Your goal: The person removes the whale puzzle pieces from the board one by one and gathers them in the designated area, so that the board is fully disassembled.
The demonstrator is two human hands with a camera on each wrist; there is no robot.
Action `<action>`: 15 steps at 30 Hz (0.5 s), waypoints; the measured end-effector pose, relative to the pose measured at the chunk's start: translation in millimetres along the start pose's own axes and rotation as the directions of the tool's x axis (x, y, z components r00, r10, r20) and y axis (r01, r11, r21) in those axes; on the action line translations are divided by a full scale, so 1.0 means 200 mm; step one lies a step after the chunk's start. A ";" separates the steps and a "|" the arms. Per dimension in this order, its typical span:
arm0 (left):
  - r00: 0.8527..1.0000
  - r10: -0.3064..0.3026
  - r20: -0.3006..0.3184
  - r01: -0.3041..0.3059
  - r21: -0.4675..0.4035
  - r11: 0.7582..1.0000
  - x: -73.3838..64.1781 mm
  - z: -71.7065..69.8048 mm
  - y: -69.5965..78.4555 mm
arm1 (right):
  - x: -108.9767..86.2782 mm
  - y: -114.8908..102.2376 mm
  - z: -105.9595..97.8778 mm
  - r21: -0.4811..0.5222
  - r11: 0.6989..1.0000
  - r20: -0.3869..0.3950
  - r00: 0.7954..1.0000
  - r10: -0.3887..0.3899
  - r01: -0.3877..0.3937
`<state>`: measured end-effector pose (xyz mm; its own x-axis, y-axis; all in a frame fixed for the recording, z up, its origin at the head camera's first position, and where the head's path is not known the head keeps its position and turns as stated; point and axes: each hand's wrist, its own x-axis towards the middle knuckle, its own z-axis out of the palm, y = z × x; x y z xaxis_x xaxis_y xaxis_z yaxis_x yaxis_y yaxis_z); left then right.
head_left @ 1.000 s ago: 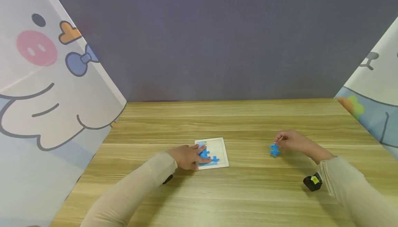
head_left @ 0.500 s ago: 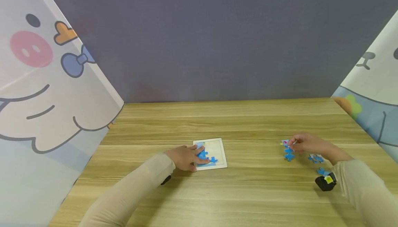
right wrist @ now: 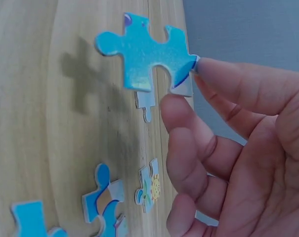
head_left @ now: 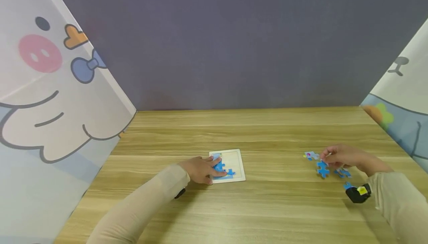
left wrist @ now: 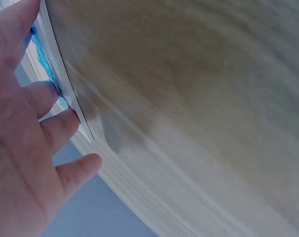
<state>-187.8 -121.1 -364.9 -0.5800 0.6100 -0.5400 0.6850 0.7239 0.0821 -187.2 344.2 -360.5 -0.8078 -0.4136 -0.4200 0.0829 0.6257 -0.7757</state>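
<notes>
My left hand [head_left: 200, 169] rests with spread fingers on the left part of a square, white-rimmed puzzle tray [head_left: 243, 168]. Under and beside those fingers are blue puzzle pieces [head_left: 219, 166] in the tray; one [head_left: 230, 172] juts toward its bare middle. In the left wrist view, the fingertips touch the tray near its edge. Over on the right, my right hand [head_left: 346, 157] pinches a blue jigsaw piece [right wrist: 156, 54] by one corner between thumb and finger. That piece is held above the table, its shadow falling on the wood in the right wrist view.
Loose jigsaw pieces lie around the right hand: a pale one with a pink swirl [head_left: 310, 155], a blue and white one [head_left: 344, 172], and a blue one [head_left: 347, 185] by the black wrist camera [head_left: 358, 194]. A grey partition [head_left: 247, 43] stands behind the wooden table [head_left: 267, 207].
My right hand has moved right, carrying the blue jigsaw piece. Loose pieces that its hand and arm covered now show. The left hand stays on the tray.
</notes>
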 end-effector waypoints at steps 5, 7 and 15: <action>1.000 0.008 0.007 -0.008 0.001 1.000 0.00 0.00 0.00 | 0.01 0.01 0.01 0.007 1.000 0.015 1.000 0.023 -0.023; 1.000 0.009 0.008 -0.009 0.000 1.000 0.00 0.00 0.00 | 0.01 0.01 0.01 0.012 1.000 0.025 1.000 0.017 -0.018; 1.000 0.016 0.012 -0.016 0.006 1.000 0.01 -0.01 0.00 | 0.04 0.03 0.02 0.020 1.000 0.049 0.999 -0.010 0.009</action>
<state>-188.5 -119.7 -364.5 -0.5634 0.6174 -0.5490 0.6969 0.7121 0.0857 -189.8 342.3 -370.6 -0.7788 -0.4521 -0.4349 0.0875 0.6082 -0.7889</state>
